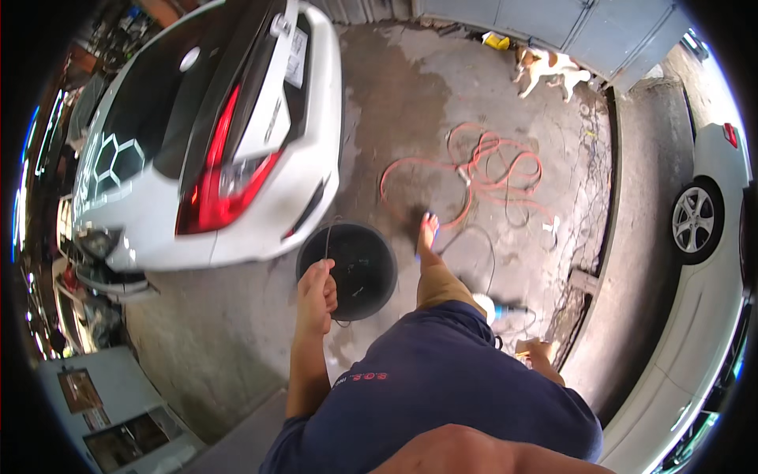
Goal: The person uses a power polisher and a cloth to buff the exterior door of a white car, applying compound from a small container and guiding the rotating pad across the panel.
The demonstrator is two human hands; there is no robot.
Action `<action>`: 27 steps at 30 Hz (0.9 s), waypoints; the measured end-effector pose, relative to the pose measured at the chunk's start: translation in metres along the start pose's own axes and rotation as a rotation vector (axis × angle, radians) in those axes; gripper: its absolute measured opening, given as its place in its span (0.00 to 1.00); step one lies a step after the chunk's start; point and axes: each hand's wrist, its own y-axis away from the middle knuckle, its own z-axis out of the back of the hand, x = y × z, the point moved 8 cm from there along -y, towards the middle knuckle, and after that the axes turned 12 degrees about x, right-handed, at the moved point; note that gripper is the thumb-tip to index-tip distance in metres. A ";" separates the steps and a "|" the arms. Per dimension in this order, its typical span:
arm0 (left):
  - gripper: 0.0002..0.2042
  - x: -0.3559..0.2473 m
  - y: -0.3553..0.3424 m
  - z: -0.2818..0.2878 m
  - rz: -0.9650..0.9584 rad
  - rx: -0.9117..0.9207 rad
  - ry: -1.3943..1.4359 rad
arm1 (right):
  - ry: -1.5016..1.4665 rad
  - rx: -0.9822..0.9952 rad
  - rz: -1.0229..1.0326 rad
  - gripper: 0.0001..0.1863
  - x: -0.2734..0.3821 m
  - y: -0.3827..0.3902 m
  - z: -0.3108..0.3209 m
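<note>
Fingers [329, 294] curled round a thin grey handle [328, 246]

My left hand [315, 299] is closed on it; how open my right hand [540, 353] is, or what it holds, I cannot tell. Just beyond the left hand is the round black plastic bucket [384, 267]; farther, leftward, a white car [170, 241], and rightward, a tangled orange hose [414, 159].

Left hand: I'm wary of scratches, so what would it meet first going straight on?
Past the handle it holds, the left hand would probably meet the left car's bumper; depth is unclear, so it might pass clear.
</note>
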 end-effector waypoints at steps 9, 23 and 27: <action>0.27 -0.250 -0.260 -0.122 -0.105 0.182 -0.159 | 0.262 -0.308 1.027 0.18 0.649 0.106 0.031; 0.36 -0.547 -0.818 -0.243 -0.057 0.298 -0.104 | 0.238 -0.112 0.210 0.23 0.952 -0.018 0.071; 0.42 -0.647 -0.964 -0.218 -0.077 0.170 -0.003 | 0.329 0.010 0.128 0.21 1.107 -0.055 0.036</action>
